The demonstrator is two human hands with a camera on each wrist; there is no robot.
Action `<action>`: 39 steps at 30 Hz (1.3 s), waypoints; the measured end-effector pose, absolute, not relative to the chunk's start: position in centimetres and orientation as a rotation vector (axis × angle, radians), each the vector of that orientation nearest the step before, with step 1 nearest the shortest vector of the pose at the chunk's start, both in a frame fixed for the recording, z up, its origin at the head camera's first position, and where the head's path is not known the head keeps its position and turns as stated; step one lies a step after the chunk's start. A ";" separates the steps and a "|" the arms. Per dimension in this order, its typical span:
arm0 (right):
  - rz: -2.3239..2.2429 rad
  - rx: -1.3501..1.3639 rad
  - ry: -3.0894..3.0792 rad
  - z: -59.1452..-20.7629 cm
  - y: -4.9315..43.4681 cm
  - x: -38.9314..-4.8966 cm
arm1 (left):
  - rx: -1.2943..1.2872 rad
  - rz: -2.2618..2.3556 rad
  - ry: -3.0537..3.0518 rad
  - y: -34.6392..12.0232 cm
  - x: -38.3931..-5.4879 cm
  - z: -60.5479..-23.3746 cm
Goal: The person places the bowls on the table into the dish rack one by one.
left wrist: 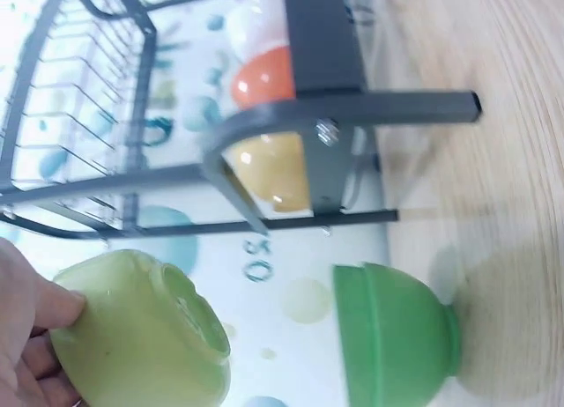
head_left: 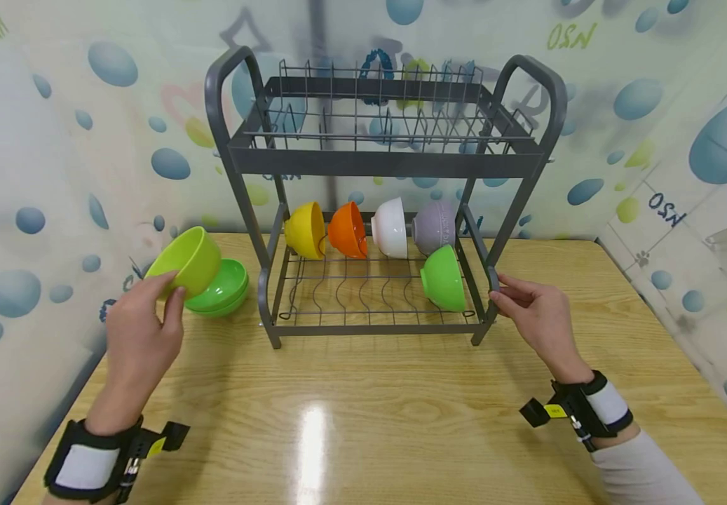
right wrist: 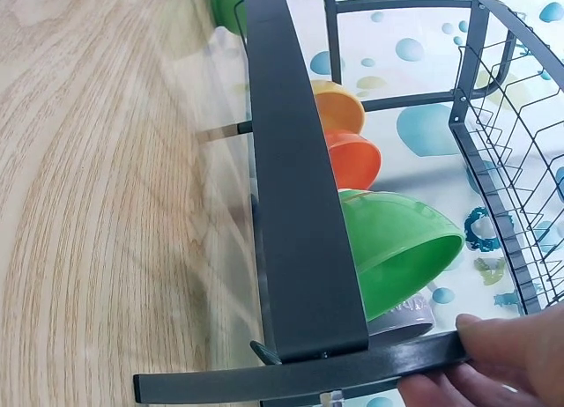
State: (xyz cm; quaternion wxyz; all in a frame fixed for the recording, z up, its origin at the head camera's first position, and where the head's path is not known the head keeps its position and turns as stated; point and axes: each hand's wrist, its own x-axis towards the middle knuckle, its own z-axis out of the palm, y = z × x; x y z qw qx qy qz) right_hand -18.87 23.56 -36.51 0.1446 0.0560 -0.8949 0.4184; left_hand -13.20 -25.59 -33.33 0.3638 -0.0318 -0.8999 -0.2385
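Observation:
A lime-green bowl point(head_left: 188, 261) is tilted in the air at the left, its rim pinched by my left hand point(head_left: 144, 330). Just below it, stacked green bowls point(head_left: 219, 289) stand on the table. My right hand point(head_left: 541, 319) grips the right front post of a grey two-tier dish rack point(head_left: 376, 330). On its lower tier, a green bowl point(head_left: 444, 279) leans on edge at the front right. Behind it, a yellow bowl point(head_left: 305, 231), an orange bowl point(head_left: 347, 230), a white bowl point(head_left: 391, 228) and a lilac bowl point(head_left: 435, 226) stand on edge in a row.
The rack's upper tier point(head_left: 388, 165) has wire dividers and tall curved side handles. A wooden table point(head_left: 363, 421) carries everything. Patterned sheeting point(head_left: 167, 126) hangs behind and along the sides, close to the left arm.

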 end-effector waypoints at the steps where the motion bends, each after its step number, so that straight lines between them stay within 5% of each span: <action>1: 1.198 0.161 -2.580 -36.5 23.5 -18.9 | -0.106 -0.613 -2.301 -25.5 -12.8 -33.2; 12: 1.226 0.144 -2.582 -36.4 23.5 -18.8 | -0.497 -0.587 -2.237 -23.7 -9.4 -32.7; 28: 0.917 0.221 -2.552 -35.9 23.2 -18.4 | -1.094 -0.732 -2.069 -17.4 -10.3 -35.0; 39: 0.636 1.092 -2.217 -33.2 20.0 -15.9 | -1.330 -0.692 -2.081 -13.9 -10.8 -35.8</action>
